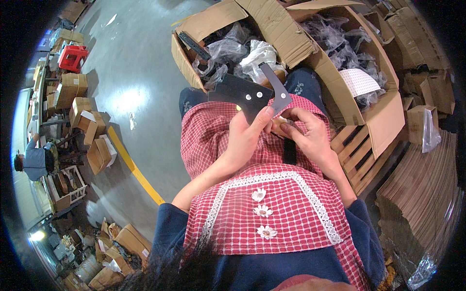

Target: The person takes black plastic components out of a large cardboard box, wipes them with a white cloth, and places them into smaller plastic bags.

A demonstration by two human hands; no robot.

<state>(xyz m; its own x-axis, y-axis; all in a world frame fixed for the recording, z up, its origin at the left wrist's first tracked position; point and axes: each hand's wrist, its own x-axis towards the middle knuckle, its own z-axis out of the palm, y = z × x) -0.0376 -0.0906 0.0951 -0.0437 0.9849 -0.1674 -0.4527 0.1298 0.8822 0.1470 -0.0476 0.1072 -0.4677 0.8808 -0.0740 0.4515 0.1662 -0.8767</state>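
Observation:
My left hand (246, 132) is closed on a black bracket (239, 93) made of flat pieces, with a few silver screw heads and a dark angled arm (273, 80) rising at its right. The bracket is held above my lap. My right hand (307, 133) is beside the bracket's lower right end. Its thumb and fingers are pinched together at a small pale thing too hidden to name. A black strip (289, 151) shows just below the right fingers, over the red checked apron (204, 140).
An open carton (187, 63) of plastic-wrapped dark parts stands before my knees. A second carton (378, 133) sits at the right on a wooden pallet (357, 157). Stacked flat cardboard (420, 189) is at the far right. Left are a yellow floor line (133, 165), small boxes (73, 89) and another person (36, 160).

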